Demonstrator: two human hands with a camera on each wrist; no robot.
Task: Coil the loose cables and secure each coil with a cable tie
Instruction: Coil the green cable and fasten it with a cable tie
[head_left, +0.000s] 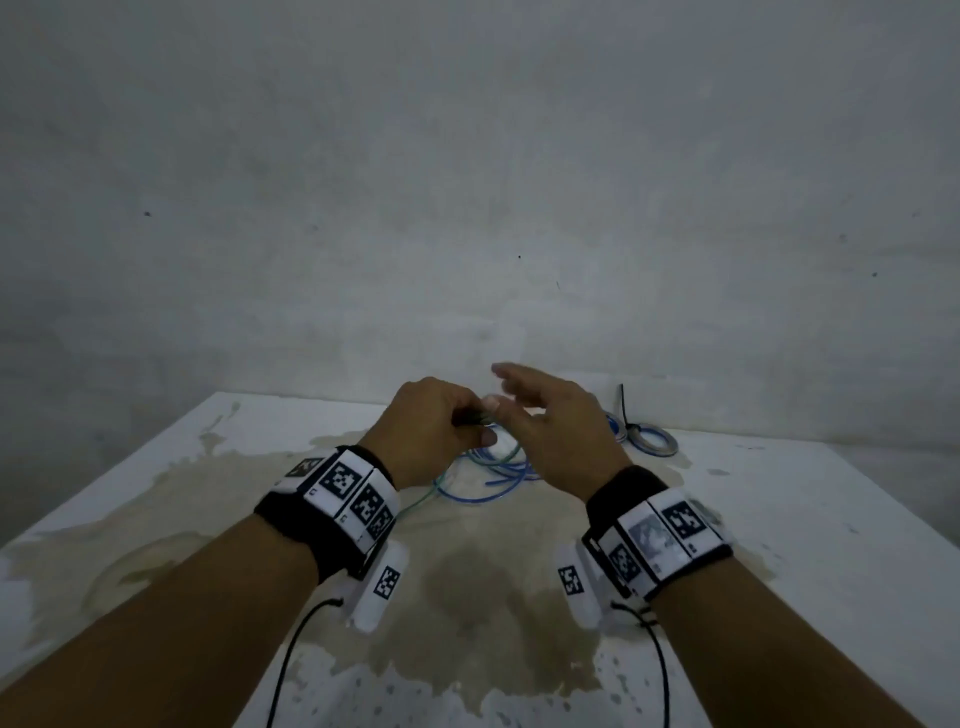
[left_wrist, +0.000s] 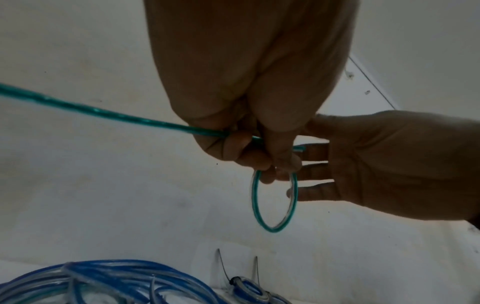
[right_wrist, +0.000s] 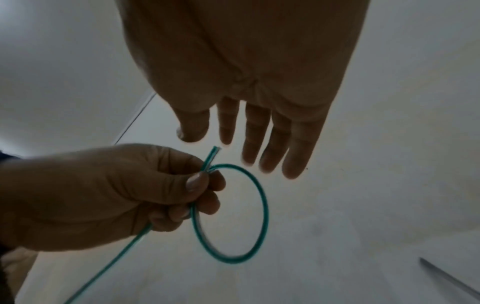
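Observation:
My left hand (head_left: 447, 423) pinches a thin green cable (right_wrist: 263, 207) between thumb and curled fingers, holding one small loop (left_wrist: 275, 205) of it. The cable's cut end sticks up past my thumb (right_wrist: 197, 181), and its long tail (left_wrist: 91, 112) runs back toward my left forearm. My right hand (head_left: 540, 410) hovers just right of the loop with straight, spread fingers (right_wrist: 259, 135), holding nothing. Loose blue cable (head_left: 498, 470) lies on the white table (head_left: 779, 499) below both hands. A tied blue coil (head_left: 647, 439) with a black cable tie (head_left: 622, 408) sits at the back right.
The table is stained brown across its middle and front (head_left: 467, 587). A grey wall (head_left: 467, 182) rises right behind the table's far edge. A dark strip (right_wrist: 451, 277) lies on the table in the right wrist view.

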